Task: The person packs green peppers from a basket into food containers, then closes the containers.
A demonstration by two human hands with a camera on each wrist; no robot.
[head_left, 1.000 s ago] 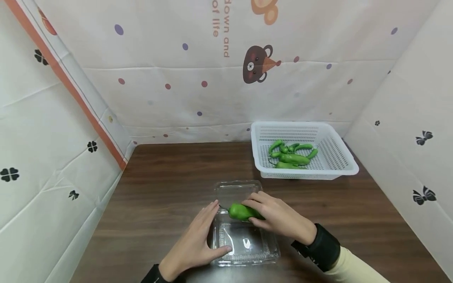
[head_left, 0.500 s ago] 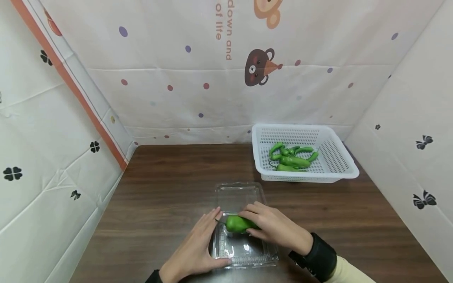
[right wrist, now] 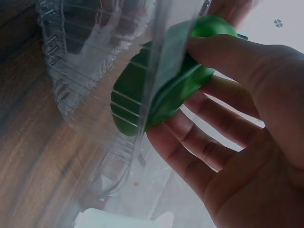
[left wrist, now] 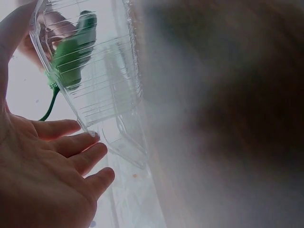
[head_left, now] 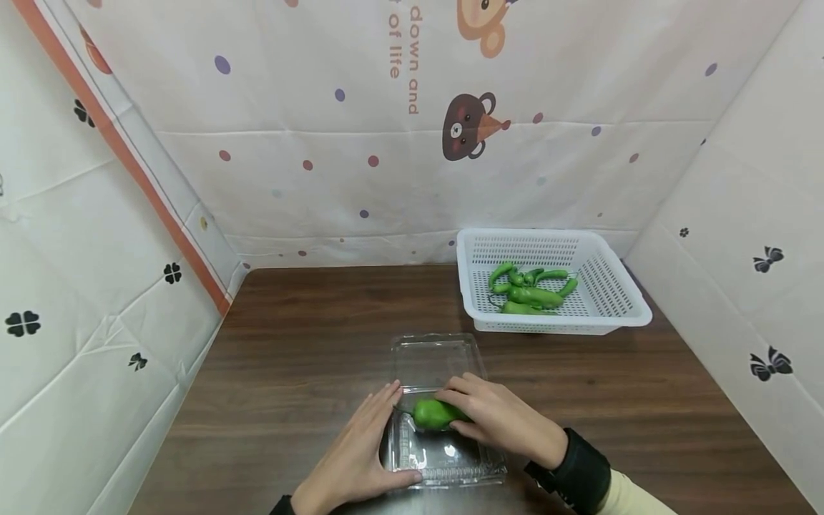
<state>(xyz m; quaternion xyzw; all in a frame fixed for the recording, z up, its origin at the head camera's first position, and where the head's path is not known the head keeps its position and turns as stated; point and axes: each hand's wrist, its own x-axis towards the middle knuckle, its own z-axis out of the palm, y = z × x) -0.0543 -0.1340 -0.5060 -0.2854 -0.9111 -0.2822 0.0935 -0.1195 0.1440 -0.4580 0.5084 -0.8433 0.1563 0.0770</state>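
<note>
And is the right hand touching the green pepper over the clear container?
Touching. The right wrist view shows it: the right hand grips the green pepper between thumb and fingers.

Green pepper point(head_left: 431, 414), sideways, partly inside clear container point(head_left: 439, 458)

Brown wood-grain table point(head_left: 290, 372) with a white slotted basket point(head_left: 541, 326) and clear plastic container point(head_left: 453, 473)

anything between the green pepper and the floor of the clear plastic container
Nothing visible blocks it: the right hand holds the green pepper at the mouth of the open clear plastic container, its lid folded back. Only the stem, pointing toward the left hand, might catch on the rim.
</note>
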